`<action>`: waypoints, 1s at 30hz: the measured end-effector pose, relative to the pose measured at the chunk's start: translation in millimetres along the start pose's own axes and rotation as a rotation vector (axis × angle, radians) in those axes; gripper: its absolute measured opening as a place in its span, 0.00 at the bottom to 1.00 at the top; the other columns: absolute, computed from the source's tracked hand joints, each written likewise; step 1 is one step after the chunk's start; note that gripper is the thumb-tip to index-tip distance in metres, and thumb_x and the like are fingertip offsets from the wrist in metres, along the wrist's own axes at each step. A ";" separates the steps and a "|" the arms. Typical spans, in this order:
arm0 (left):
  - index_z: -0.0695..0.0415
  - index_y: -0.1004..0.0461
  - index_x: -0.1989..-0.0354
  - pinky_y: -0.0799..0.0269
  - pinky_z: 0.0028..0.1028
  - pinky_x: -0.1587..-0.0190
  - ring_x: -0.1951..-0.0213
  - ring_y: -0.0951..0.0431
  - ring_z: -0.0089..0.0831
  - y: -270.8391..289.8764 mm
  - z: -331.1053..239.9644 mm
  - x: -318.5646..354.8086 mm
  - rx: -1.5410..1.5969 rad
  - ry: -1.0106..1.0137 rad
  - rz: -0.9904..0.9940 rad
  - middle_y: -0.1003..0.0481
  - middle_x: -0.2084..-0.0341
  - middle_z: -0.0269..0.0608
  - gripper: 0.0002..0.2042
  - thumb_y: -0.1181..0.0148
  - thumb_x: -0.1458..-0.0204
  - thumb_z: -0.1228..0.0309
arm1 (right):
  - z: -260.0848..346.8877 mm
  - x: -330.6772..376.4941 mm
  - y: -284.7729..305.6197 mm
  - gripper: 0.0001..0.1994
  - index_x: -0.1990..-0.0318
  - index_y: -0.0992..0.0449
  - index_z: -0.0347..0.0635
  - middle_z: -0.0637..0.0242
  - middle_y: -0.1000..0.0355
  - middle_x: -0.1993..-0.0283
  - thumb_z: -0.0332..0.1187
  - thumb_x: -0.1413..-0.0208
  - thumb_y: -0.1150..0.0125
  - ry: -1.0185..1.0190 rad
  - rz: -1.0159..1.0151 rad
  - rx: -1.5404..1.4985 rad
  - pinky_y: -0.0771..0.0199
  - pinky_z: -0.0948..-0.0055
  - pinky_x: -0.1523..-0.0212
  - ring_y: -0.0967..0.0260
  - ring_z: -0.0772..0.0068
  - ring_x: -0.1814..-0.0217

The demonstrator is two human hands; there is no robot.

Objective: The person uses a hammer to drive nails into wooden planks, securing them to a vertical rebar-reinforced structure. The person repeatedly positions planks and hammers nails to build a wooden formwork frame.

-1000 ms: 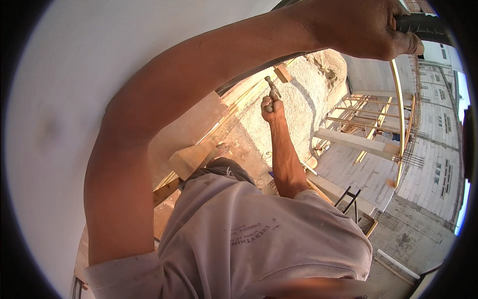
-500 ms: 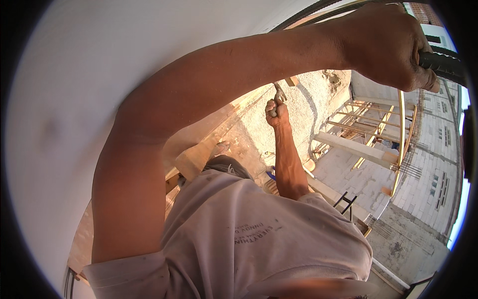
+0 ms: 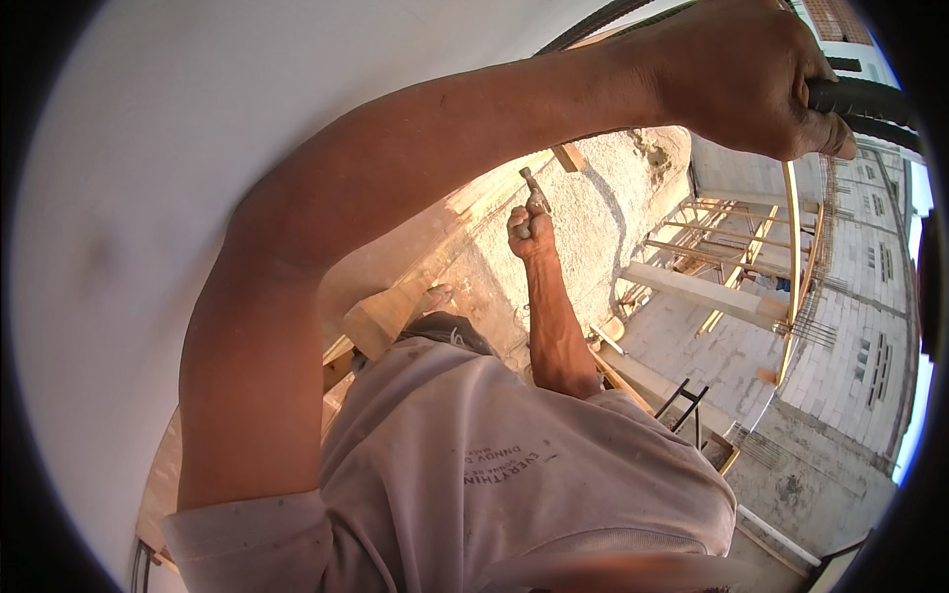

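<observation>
My left arm reaches across the upper part of the head view, and my left hand [image 3: 756, 84] is closed around a dark ribbed steel bar [image 3: 862, 100] at the upper right. Another bar runs just beneath that one, by my fingertips. Lower and nearer the middle, my right hand [image 3: 532, 234] makes a fist round the handle of a hammer [image 3: 534, 188]. The hammer's metal head points up and away from the fist, above the rough pale ground. Most of its handle is hidden by my fingers.
Wooden planks [image 3: 381, 314] lie near my foot, and a wood block [image 3: 569, 156] sits past the hammer. To the right stand timber props [image 3: 791, 247], a concrete beam [image 3: 707, 295] and a grey block wall [image 3: 870, 296]. A smooth pale surface [image 3: 178, 168] fills the left.
My right hand has shifted left and a little down with the hammer, whose head now tilts up to the left. My left hand, still on the bar, has moved slightly left and up.
</observation>
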State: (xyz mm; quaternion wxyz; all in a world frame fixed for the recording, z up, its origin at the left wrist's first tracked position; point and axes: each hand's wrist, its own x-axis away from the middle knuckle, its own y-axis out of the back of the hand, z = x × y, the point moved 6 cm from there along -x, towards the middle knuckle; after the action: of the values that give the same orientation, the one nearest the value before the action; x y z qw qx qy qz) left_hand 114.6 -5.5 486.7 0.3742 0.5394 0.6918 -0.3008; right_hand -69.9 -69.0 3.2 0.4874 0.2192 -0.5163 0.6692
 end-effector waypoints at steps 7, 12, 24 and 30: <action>0.56 0.32 0.88 0.56 0.25 0.89 0.94 0.46 0.18 7.0 3.9 1.1 -0.066 -0.110 -0.047 0.42 0.96 0.27 0.18 0.43 0.44 0.73 | -9.5 7.2 0.3 0.13 0.64 0.39 0.45 0.70 0.41 0.77 0.37 0.28 0.68 -0.040 0.057 0.017 0.38 0.86 0.84 0.46 0.82 0.82; 0.56 0.33 0.89 0.55 0.28 0.86 0.92 0.47 0.19 17.1 10.6 1.8 -0.080 -0.077 -0.104 0.43 0.95 0.28 0.20 0.43 0.42 0.70 | -17.6 11.3 9.6 0.13 0.62 0.39 0.43 0.71 0.40 0.77 0.41 0.28 0.66 -0.108 0.052 -0.036 0.37 0.85 0.83 0.44 0.82 0.81; 0.65 0.20 0.65 0.34 0.21 0.76 0.79 0.25 0.21 44.3 36.0 0.4 -0.224 0.015 -0.147 0.24 0.82 0.36 0.20 0.42 0.42 0.56 | -36.8 37.6 50.3 0.10 0.58 0.37 0.38 0.68 0.37 0.74 0.36 0.31 0.59 -0.010 -0.035 0.147 0.33 0.77 0.82 0.39 0.77 0.79; 0.73 0.28 0.51 0.26 0.43 0.51 0.62 0.19 0.46 34.1 26.3 4.0 -0.361 0.145 -0.146 0.21 0.66 0.53 0.24 0.46 0.41 0.58 | -78.9 68.5 150.7 0.06 0.62 0.33 0.39 0.66 0.35 0.77 0.30 0.37 0.57 -0.153 -0.195 0.267 0.32 0.68 0.84 0.37 0.70 0.82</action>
State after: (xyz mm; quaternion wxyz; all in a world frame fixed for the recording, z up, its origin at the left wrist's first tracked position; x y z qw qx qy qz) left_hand 152.3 -16.9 468.7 0.3915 0.4322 0.7967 -0.1587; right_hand -215.2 32.7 -43.4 0.4760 0.3812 -0.4348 0.6626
